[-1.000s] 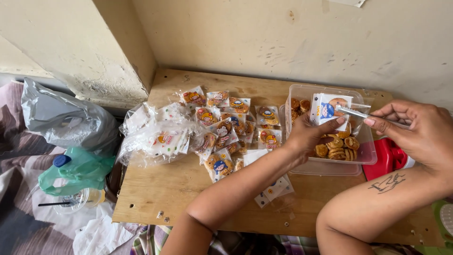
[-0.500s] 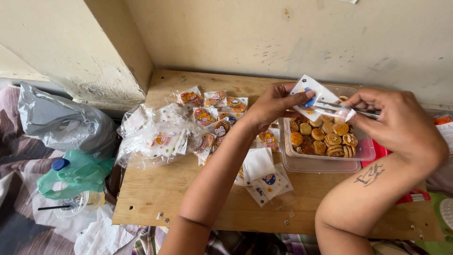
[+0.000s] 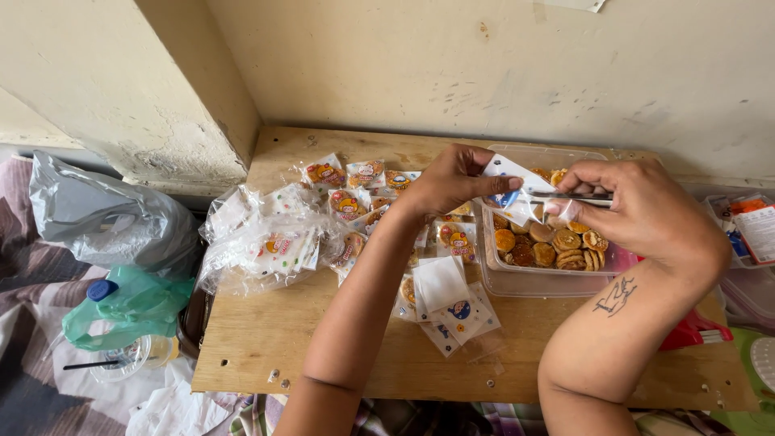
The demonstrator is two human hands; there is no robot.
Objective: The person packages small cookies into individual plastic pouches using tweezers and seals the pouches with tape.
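A small empty packet, judged light, limp and slippery, is pinched at its edge by the left hand; metal tongs are squeezed by the right hand over the cookie tub.

a small white pouch with blue print is held above the clear tub; filled orange-printed packets left of the tub; empty white pouches just before it

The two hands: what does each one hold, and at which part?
The left hand pinches a small white packet at its upper left edge. The right hand holds metal tongs near their rear end, tips at the packet's opening.
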